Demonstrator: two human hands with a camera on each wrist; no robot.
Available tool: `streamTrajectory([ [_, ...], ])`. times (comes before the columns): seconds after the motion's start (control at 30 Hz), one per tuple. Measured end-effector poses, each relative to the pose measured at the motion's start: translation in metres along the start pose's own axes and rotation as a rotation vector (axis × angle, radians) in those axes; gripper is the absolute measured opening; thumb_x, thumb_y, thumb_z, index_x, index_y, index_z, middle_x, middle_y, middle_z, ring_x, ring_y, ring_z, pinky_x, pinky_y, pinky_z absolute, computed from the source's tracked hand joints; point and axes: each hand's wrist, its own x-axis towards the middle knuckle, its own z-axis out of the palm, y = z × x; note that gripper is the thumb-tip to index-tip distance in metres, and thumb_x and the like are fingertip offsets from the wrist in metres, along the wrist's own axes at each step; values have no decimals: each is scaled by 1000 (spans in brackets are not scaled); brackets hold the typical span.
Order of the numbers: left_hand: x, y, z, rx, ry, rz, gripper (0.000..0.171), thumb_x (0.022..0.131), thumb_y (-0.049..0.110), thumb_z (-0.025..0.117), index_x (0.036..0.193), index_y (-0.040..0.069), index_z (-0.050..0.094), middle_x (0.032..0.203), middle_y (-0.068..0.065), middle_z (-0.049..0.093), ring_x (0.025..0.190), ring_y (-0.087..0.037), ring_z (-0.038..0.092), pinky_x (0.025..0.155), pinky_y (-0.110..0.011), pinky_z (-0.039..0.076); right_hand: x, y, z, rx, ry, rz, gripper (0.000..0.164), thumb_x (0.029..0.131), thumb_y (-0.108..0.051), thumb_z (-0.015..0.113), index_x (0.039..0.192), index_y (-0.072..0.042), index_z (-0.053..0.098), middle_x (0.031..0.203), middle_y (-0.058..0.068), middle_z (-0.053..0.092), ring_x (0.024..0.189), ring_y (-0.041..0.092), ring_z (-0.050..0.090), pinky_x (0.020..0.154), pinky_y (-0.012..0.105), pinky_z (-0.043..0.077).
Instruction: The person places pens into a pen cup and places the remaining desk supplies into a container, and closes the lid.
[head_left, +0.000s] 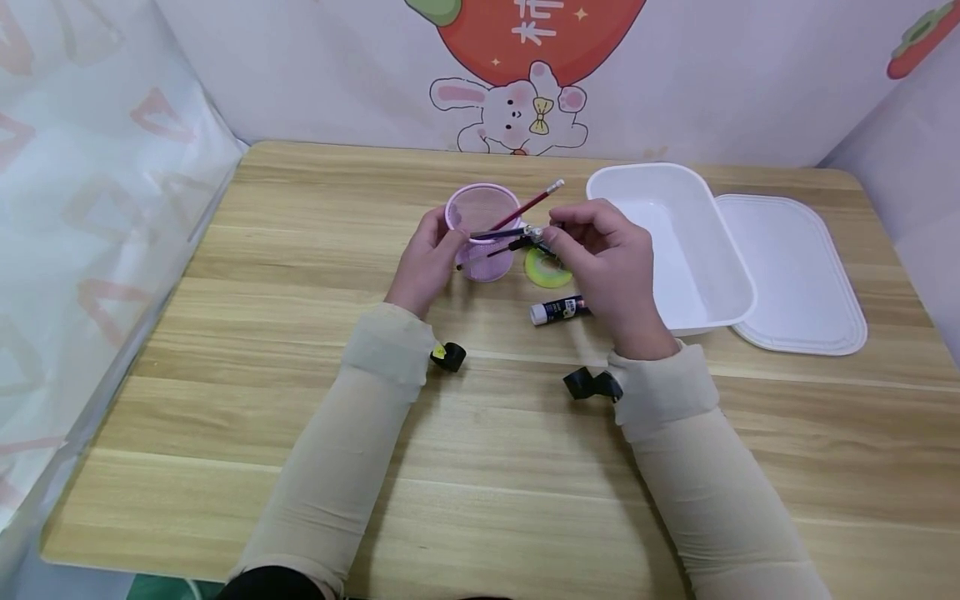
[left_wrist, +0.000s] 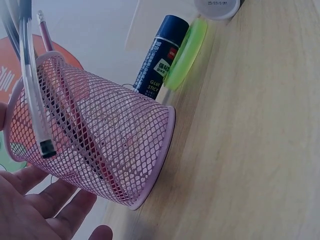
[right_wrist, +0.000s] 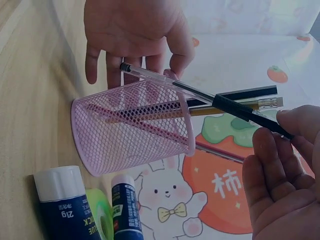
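A pink mesh pen holder (head_left: 483, 204) stands upright on the table, with a red pencil (head_left: 528, 207), a yellowish pencil (right_wrist: 220, 110) and a dark stick-like pen or pencil (right_wrist: 250, 93) inside. My left hand (head_left: 423, 258) holds the holder from its left side, thumb by the rim and fingers along the mesh. Between thumb and fingertips, my right hand (head_left: 611, 258) pinches a clear pen with a black grip (right_wrist: 195, 92). That pen slants outside the holder, across its rim, its dark end beside the mesh in the left wrist view.
Close to the holder lie a yellow-green tape roll (head_left: 547, 268) and a glue stick (head_left: 558, 310); a second glue stick (right_wrist: 125, 205) shows in the right wrist view. At right, a white tub (head_left: 693, 275) overlaps a white lid (head_left: 802, 275). A printed backdrop (head_left: 337, 75) rises behind the table.
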Motion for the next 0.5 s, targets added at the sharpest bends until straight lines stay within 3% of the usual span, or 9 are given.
streamTrajectory([
  [0.5, 0, 2, 0, 19, 1, -3, 48, 102, 25, 54, 147, 10, 45, 142, -7, 53, 132, -14, 46, 113, -29, 35, 2, -5, -8, 12, 131, -113, 14, 91, -6, 73, 103, 1, 74, 98, 11, 71, 78, 19, 63, 68, 23, 51],
])
